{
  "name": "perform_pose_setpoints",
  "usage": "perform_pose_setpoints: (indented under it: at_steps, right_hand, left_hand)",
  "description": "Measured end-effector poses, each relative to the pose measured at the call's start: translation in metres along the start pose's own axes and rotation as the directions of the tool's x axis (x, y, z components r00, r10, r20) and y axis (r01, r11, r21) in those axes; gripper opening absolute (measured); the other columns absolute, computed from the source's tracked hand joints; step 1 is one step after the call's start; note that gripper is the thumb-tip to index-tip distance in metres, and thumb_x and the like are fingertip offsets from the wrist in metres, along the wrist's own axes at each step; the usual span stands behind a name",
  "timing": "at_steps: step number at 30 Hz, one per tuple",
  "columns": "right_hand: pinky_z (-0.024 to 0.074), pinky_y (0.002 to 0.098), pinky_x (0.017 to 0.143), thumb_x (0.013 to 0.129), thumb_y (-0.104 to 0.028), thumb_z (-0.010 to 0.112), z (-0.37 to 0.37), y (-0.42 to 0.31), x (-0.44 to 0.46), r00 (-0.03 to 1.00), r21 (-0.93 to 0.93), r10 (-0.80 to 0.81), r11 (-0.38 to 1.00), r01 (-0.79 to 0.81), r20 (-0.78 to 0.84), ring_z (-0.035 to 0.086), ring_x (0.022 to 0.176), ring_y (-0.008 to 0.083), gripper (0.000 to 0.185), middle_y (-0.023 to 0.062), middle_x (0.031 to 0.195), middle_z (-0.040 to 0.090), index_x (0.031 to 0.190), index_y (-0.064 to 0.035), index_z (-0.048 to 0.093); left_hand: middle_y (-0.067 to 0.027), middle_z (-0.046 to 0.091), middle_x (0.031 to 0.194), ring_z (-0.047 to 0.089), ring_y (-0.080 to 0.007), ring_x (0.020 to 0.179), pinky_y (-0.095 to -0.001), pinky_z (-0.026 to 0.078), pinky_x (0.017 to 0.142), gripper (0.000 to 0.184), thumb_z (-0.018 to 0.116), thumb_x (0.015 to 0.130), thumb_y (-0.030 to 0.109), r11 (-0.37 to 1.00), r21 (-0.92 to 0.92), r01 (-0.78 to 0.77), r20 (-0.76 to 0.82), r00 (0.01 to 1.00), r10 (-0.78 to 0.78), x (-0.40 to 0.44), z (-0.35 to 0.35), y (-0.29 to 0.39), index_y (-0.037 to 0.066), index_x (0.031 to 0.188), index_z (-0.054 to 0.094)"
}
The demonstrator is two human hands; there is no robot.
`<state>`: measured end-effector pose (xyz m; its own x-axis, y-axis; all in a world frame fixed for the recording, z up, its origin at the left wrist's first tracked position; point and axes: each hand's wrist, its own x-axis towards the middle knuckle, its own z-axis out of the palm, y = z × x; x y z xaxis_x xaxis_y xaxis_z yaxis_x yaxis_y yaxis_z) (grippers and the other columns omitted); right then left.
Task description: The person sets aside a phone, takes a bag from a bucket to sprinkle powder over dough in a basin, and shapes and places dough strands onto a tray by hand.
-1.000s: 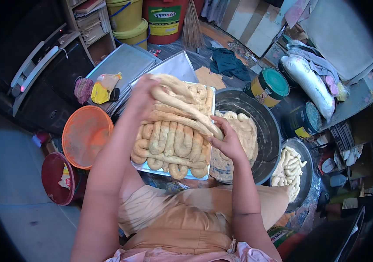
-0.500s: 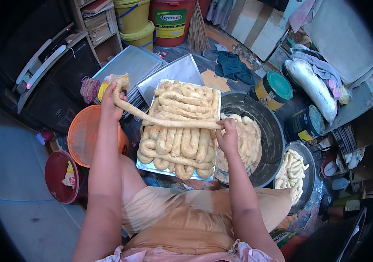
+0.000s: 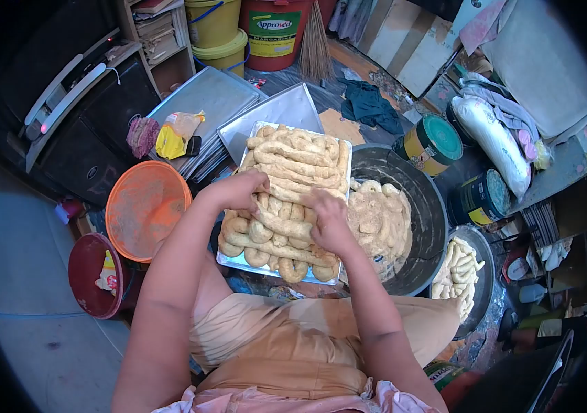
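Observation:
A metal tray (image 3: 230,260) in front of me is piled with crumb-coated dough ropes (image 3: 298,160), some laid in straight rows and others looped. Over the near half of the pile, my left hand (image 3: 238,190) has its fingers bent onto a dough rope (image 3: 283,226) at its left side. My right hand (image 3: 331,221) grips the same rope at the right, its fingertips partly hidden. That rope now curves low across the pile. Right of the tray, a large dark basin (image 3: 431,241) holds brown crumbs (image 3: 383,230) and a few dough pieces.
A smaller basin (image 3: 489,279) of pale dough strips stands at the right. An orange bucket (image 3: 143,213) and a maroon bucket (image 3: 87,282) are at the left. Behind are stacked metal trays (image 3: 211,93), with a yellow packet (image 3: 171,142) on them, and lidded tubs (image 3: 441,138).
The dough rope, stretched between my raised hands, has come down onto the tray's pile. My left hand moved right and down; my right hand moved slightly left, so they are closer together.

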<state>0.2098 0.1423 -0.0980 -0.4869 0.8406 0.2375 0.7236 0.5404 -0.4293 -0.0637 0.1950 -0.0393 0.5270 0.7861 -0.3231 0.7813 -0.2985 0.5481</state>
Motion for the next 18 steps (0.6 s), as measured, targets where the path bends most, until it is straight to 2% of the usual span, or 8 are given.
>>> perform_pose_setpoints:
  at_steps: [3,4,7,9,10,13,14,18]
  right_hand:
    - [0.0187,0.0539,0.109,0.069,-0.008,0.059,0.005,-0.005,-0.010,0.996,0.087,-0.089,0.992,0.087,0.014,0.035,0.132,0.0319,0.058,0.0116,0.135,0.045,0.127,-0.0137,0.053]
    - [0.0181,0.0537,0.109,0.074,-0.017,0.063,0.005,-0.006,-0.014,0.998,0.189,-0.054,0.981,0.055,-0.010,0.037,0.129,0.0317,0.048,0.0106,0.130,0.049,0.121,-0.0124,0.057]
    - [0.0162,0.0541,0.109,0.078,-0.030,0.067,0.005,-0.017,-0.022,0.997,0.086,-0.067,0.994,0.065,0.023,0.041,0.126,0.0307,0.043,0.0099,0.120,0.056,0.117,-0.0117,0.059]
    - [0.0235,0.0503,0.107,0.078,-0.031,0.070,0.009,-0.011,-0.026,0.997,0.098,-0.071,0.993,0.068,0.027,0.047,0.120,0.0306,0.040,0.0104,0.114,0.059,0.112,-0.0108,0.061]
    - [0.0271,0.0485,0.106,0.078,-0.031,0.071,0.010,-0.008,-0.027,0.997,0.102,-0.075,0.992,0.071,0.029,0.050,0.117,0.0305,0.039,0.0106,0.111,0.061,0.110,-0.0103,0.062]
    - [0.0403,0.0417,0.095,0.077,-0.021,0.072,0.003,0.007,-0.026,0.967,0.419,0.235,0.891,-0.174,-0.098,0.057,0.105,0.0312,0.032,0.0113,0.107,0.062,0.105,-0.0090,0.063]
    - [0.0462,0.0390,0.084,0.075,-0.014,0.073,0.005,0.015,-0.024,0.939,0.342,0.256,0.925,-0.168,-0.229,0.059,0.095,0.0328,0.029,0.0123,0.105,0.062,0.102,-0.0076,0.062]
    - [0.0454,0.0414,0.084,0.074,-0.014,0.073,-0.001,0.026,-0.030,0.958,0.270,0.239,0.944,-0.191,-0.158,0.058,0.092,0.0344,0.028,0.0123,0.095,0.056,0.099,-0.0069,0.062]
  left_hand:
    - [-0.0158,0.049,0.127,0.048,-0.0334,0.121,-0.0387,0.039,0.103,0.082,0.082,0.061,0.015,0.984,0.092,0.151,-0.205,0.970,-0.129,-0.001,0.008,0.011,0.008,0.133,0.044]
    - [-0.0158,0.047,0.128,0.048,-0.0338,0.121,-0.0386,0.040,0.103,0.082,0.082,0.061,0.014,0.976,0.131,0.173,-0.205,0.968,-0.144,-0.003,0.009,0.012,0.008,0.133,0.044]
    - [-0.0165,0.046,0.131,0.048,-0.0351,0.122,-0.0387,0.042,0.100,0.081,0.082,0.062,0.012,0.959,0.207,0.195,-0.178,0.971,-0.159,-0.005,0.015,0.009,0.009,0.132,0.042]
    - [-0.0179,0.049,0.129,0.050,-0.0360,0.120,-0.0392,0.044,0.098,0.081,0.081,0.063,0.010,0.967,0.212,0.139,-0.123,0.986,-0.114,-0.004,0.017,0.003,0.009,0.133,0.041]
    - [-0.0184,0.051,0.127,0.052,-0.0365,0.117,-0.0400,0.045,0.096,0.079,0.080,0.064,0.009,0.964,0.204,0.173,-0.091,0.983,-0.157,-0.002,0.019,0.002,0.009,0.132,0.040]
    - [-0.0196,0.057,0.120,0.057,-0.0381,0.110,-0.0422,0.047,0.091,0.073,0.076,0.067,0.006,0.954,0.171,0.248,-0.026,0.969,-0.248,-0.001,0.018,0.010,0.009,0.130,0.041]
    - [-0.0198,0.058,0.118,0.058,-0.0387,0.107,-0.0428,0.048,0.089,0.069,0.075,0.068,0.005,0.955,0.156,0.252,-0.031,0.968,-0.250,0.001,0.017,0.007,0.009,0.129,0.042]
    - [-0.0170,0.059,0.116,0.058,-0.0370,0.108,-0.0430,0.047,0.087,0.060,0.074,0.069,0.008,0.915,0.285,0.287,-0.058,0.957,-0.283,0.008,0.014,0.007,0.009,0.122,0.047]
